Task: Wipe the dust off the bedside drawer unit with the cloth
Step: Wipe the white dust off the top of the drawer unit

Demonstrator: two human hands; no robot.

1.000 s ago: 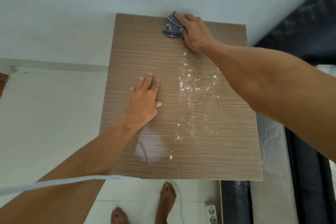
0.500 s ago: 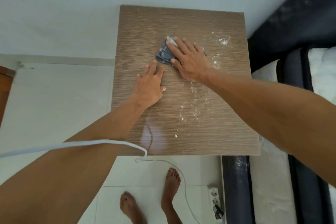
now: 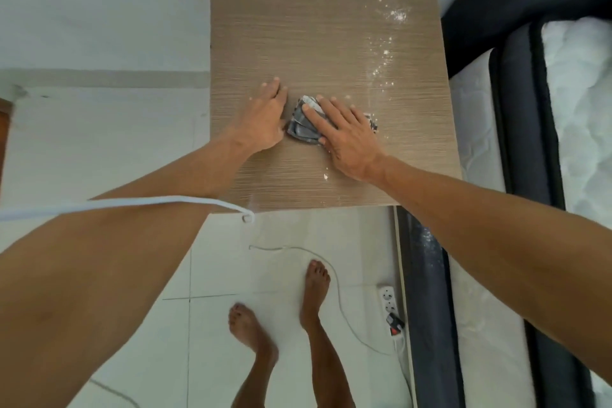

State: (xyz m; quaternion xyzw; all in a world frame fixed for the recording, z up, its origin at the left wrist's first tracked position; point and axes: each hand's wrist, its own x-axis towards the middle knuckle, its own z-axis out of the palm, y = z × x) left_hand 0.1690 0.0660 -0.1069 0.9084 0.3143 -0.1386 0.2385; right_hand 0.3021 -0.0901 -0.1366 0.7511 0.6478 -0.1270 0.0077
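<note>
While pressed flat with fingers spread, right hand (image 3: 347, 136) on top of crumpled grey-and-white cloth (image 3: 303, 124), just right of frame centre, pinning it to wood-grain brown top of bedside drawer unit (image 3: 298, 26). Cloth mostly covered by that hand, its grey folds showing at left side and a patterned edge peeking out at right. Left hand (image 3: 265, 119) also flat and open on same top, palm down, just left of cloth, thumb side touching or nearly touching its folds; cannot tell which. White dust specks (image 3: 394, 15) scattered across upper right of wooden top, thinning in a trail downward toward right hand, with a few flecks near right wrist close to front edge. Left half of top looking clean. White cord (image 3: 132, 204) crossing left forearm at left of frame, ending in a small hook near front edge of unit. Lower centre: two bare feet (image 3: 281, 315) on pale tiled floor (image 3: 215, 268), thin white cable (image 3: 334, 275) curving beside them toward white power strip (image 3: 389, 303) at lower right. Dark bed frame with white quilted mattress (image 3: 579, 109) along right edge of frame, beside unit.
</note>
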